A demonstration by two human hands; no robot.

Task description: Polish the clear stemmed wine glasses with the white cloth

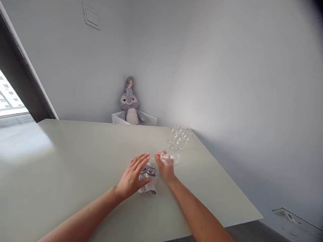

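My left hand is over the left side of a folded light-grey cloth, fingers stretched out and thumb apart; whether it presses on the cloth I cannot tell. Just right of the cloth, my right hand is closed around a clear stemmed glass, which lies tilted sideways and is smeared by motion. Part of that glass is hidden by the fingers. Beyond my right hand, several clear stemmed glasses stand upright in a close group near the table's far right corner.
The pale table has its right edge alongside a wall. Behind its far edge, a purple plush rabbit sits in a white perforated basket. A light switch is on the wall, and a window is at far left.
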